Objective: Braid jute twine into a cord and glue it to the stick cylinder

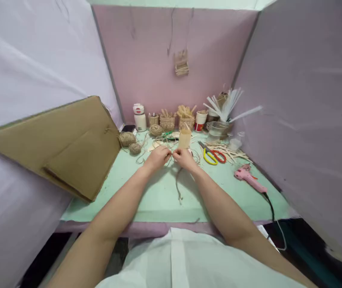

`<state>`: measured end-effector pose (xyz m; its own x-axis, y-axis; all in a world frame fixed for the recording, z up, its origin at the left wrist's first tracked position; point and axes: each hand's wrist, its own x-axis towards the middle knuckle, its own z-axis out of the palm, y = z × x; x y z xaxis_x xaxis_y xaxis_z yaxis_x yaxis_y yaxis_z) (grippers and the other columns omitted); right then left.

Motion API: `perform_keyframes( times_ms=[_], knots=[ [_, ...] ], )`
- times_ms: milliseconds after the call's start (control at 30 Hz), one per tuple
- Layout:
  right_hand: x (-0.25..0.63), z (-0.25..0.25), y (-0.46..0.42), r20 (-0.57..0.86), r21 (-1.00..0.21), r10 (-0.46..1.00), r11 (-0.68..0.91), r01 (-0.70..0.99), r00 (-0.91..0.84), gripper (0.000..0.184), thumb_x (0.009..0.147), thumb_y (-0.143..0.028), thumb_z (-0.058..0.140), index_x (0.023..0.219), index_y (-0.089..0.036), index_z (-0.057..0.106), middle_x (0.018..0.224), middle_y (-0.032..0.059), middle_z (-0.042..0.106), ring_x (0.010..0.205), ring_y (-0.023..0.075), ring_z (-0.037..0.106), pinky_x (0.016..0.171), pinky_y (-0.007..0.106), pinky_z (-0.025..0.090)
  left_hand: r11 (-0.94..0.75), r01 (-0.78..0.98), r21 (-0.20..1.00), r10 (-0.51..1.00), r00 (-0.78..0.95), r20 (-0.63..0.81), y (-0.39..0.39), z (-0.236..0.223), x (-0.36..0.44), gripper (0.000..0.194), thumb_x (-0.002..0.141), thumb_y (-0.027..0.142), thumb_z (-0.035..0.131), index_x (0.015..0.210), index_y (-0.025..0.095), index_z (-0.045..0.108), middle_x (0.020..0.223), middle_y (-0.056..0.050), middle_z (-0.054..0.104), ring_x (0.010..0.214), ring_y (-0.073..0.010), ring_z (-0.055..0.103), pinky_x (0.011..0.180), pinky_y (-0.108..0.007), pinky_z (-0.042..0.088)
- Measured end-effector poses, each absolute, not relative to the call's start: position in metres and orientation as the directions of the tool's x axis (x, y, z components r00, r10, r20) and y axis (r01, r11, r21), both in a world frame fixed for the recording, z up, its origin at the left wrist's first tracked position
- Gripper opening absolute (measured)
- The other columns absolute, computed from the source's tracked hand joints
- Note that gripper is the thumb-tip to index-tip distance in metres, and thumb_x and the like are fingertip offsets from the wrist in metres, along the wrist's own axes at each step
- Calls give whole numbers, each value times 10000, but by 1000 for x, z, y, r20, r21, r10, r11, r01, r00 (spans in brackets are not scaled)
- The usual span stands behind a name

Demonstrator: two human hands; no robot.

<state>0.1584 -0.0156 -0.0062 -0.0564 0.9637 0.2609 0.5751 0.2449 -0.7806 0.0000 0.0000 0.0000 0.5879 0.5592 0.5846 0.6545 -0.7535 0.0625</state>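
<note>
My left hand (158, 157) and my right hand (184, 159) meet over the middle of the table, fingertips pinched close together. Between them is thin jute twine, partly hidden by the fingers. A loose strand of twine (177, 185) trails from beneath my right hand toward the front edge. Just behind the hands stands a small pale wooden piece (184, 138), upright. Balls of twine (127, 139) lie to the left, with loose loops of twine around them. Scissors (211, 153) with yellow and red handles rest right of my right hand.
A pink glue gun (250, 180) with a black cord lies at the right. Wooden sticks (226, 151) are scattered behind it. Baskets of sticks (185, 122), a white bottle (140, 118) and a paper cup (200, 121) line the back. A large cardboard panel (69, 148) leans at left.
</note>
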Motion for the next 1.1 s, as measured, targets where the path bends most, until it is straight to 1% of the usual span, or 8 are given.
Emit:
perform_keyframes(
  times_ms=[300, 500, 567, 700, 800, 933, 1000, 1100],
  knots=[
    [157, -6, -15, 291, -826, 955, 284, 486, -63, 164, 707, -295, 452, 639, -170, 533, 605, -17, 511, 602, 117, 444, 539, 228, 289, -777, 609, 159, 552, 538, 637, -3, 0, 2, 107, 827, 151, 454, 746, 173, 521, 758, -52, 570, 756, -165, 507, 718, -301, 413],
    [161, -5, -12, 261, -873, 965, 253, 418, -40, 167, 696, -307, 454, 632, -175, 535, 593, -19, 516, 601, 122, 451, 562, 229, 327, -724, 531, 440, 669, 384, 637, -5, 3, 1, 89, 815, 173, 468, 760, 172, 538, 727, -23, 563, 682, -134, 495, 646, -265, 413],
    [162, -4, -12, 264, -885, 964, 256, 389, -35, 179, 705, -316, 451, 650, -178, 551, 600, -17, 525, 608, 128, 462, 573, 233, 340, -719, 494, 489, 679, 352, 644, -5, 5, -1, 94, 824, 202, 488, 790, 169, 569, 766, -36, 596, 714, -140, 522, 666, -268, 426],
    [160, -1, -16, 316, -834, 949, 281, 475, -8, 173, 715, -308, 476, 692, -185, 596, 665, -3, 581, 667, 148, 501, 625, 254, 353, -727, 464, 506, 675, 348, 651, -7, 7, -2, 132, 833, 243, 521, 868, 173, 627, 866, -58, 660, 812, -158, 579, 754, -288, 443],
    [157, 2, -21, 365, -772, 931, 290, 565, 21, 160, 729, -300, 497, 726, -192, 616, 723, 8, 617, 730, 166, 520, 697, 286, 357, -678, 494, 545, 726, 332, 603, -9, 6, -1, 138, 827, 243, 526, 859, 179, 644, 828, -39, 674, 759, -147, 588, 718, -275, 450],
    [156, 5, -24, 415, -737, 910, 328, 591, 12, 146, 749, -288, 498, 745, -198, 613, 804, 21, 642, 808, 180, 529, 754, 309, 353, -635, 514, 578, 765, 313, 562, -9, 3, 1, 128, 815, 239, 527, 830, 174, 636, 782, -24, 665, 700, -133, 577, 672, -261, 449],
    [156, 6, -24, 419, -731, 908, 337, 593, 0, 139, 756, -281, 499, 746, -199, 611, 828, 25, 647, 829, 183, 531, 761, 311, 350, -650, 531, 544, 750, 330, 573, -8, 2, 0, 124, 821, 242, 518, 819, 173, 620, 774, -21, 651, 696, -129, 566, 661, -255, 442],
    [157, 6, -24, 416, -707, 909, 327, 627, -5, 129, 762, -279, 513, 751, -205, 617, 856, 22, 653, 852, 187, 533, 782, 324, 332, -691, 590, 418, 697, 388, 603, -6, 2, -3, 131, 842, 225, 483, 803, 175, 597, 756, -21, 623, 701, -128, 545, 649, -250, 419]
  ],
)
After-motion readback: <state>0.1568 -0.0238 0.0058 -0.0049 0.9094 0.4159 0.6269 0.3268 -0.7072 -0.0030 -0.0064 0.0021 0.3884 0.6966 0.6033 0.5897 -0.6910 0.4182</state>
